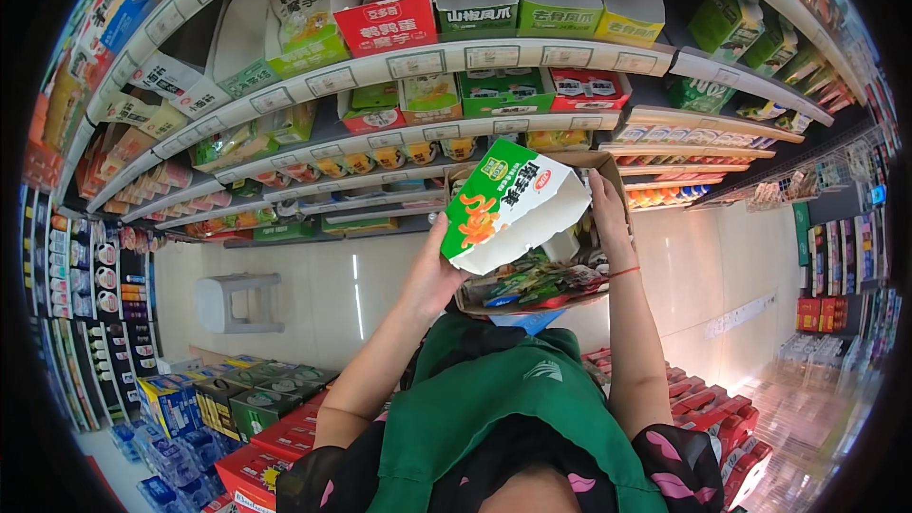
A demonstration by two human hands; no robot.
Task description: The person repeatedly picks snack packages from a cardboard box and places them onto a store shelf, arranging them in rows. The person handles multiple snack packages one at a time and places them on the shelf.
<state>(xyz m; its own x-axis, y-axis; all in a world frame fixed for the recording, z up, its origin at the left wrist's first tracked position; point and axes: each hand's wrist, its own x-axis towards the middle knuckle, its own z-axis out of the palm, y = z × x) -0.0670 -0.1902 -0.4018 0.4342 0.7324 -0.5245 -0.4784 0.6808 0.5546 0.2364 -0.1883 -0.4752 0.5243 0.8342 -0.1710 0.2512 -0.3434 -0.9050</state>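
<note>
My left hand (432, 271) grips the lower left end of a green and white cardboard display box (491, 192) with a torn open edge. Its printed side faces up, and it is tilted above a larger brown carton (463, 299). Inside that carton lie many small snack packets (541, 278). My right hand (609, 210) is at the carton's right side, its fingertips close to the right end of the green and white box; whether they touch the box or hold the carton's edge I cannot tell.
Shelves (491, 53) of snack boxes curve across the front, some boxes on them open. A light grey plastic stool (231, 303) stands on the floor at the left. Stacked drink cases (263, 399) are at the lower left, red packs (719, 413) at the lower right, more shelving (844, 256) far right.
</note>
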